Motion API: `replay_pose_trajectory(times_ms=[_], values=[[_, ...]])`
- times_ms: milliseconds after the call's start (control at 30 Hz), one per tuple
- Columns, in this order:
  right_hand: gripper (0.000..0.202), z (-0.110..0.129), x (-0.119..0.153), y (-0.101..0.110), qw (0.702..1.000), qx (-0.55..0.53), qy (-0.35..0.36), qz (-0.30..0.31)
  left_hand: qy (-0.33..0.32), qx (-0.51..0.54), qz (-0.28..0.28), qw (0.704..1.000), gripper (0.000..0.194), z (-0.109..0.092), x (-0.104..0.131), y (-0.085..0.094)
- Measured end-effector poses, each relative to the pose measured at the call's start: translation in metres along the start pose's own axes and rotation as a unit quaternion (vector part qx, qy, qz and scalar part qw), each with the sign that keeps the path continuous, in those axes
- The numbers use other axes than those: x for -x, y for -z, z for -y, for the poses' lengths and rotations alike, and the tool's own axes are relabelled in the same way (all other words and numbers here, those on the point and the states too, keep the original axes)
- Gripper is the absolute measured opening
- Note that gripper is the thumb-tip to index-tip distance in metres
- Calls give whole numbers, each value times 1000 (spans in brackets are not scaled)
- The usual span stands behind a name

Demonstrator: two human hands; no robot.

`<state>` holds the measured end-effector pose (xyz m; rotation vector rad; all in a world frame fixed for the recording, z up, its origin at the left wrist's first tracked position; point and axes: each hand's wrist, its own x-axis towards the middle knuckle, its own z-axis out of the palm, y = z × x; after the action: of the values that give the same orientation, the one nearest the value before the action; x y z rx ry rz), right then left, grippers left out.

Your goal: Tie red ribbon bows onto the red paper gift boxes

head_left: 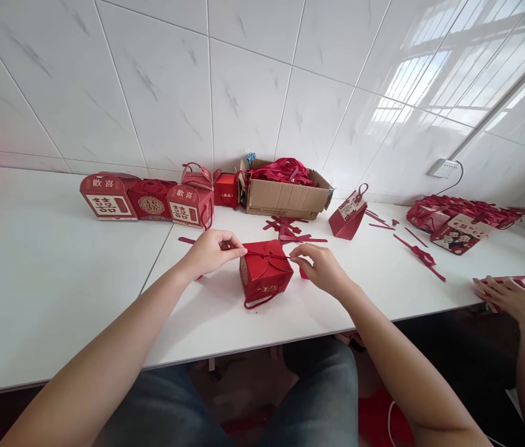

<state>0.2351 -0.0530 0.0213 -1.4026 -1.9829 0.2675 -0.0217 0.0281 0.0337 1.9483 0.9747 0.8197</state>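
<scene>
A small red gift box (266,279) stands on the white table in front of me, its top flaps folded closed. A thin dark red ribbon (262,253) crosses the top and is knotted near the middle. My left hand (216,251) pinches one end of it at the box's left edge. On the right side, my right hand (318,264) pinches the other end, and the ribbon runs between the two. A loop of cord hangs at the lower front of the box. Part of a red piece shows beneath my right hand.
Several decorated red boxes (151,202) line the wall at left. Behind my box is a cardboard carton (285,202) of red ribbons, with loose strips (285,230) before it. A triangular box (349,217) stands to the right. Another person's hands (518,298) work at far right, near a ribbon pile (471,208).
</scene>
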Motion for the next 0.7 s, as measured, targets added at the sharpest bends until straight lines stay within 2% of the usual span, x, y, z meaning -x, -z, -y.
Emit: replay_pose_trajectory(times_ms=[100,200,267,333,400,467,567,700], values=[[13,0,-1,0,999,-17,-35,14,0,-3,5,1000,28,0,1,1],[14,-3,-3,-1,992,-86,-79,47,24,1,19,1000,30,2,1,0],[17,-6,-4,0,974,-170,-118,90,36,10,23,999,30,4,1,0],[29,-6,-6,2,947,-242,-161,136,37,21,21,999,30,5,1,0],[40,-5,-8,6,926,-269,-201,172,38,22,21,999,31,5,2,0],[49,-1,-11,9,919,-255,-229,197,39,12,18,999,33,3,1,-2],[56,3,-15,13,913,-233,-237,237,14,-20,-11,1000,34,3,1,-7],[42,3,-19,14,892,-295,-230,253,-40,-57,-64,996,29,6,0,-17]])
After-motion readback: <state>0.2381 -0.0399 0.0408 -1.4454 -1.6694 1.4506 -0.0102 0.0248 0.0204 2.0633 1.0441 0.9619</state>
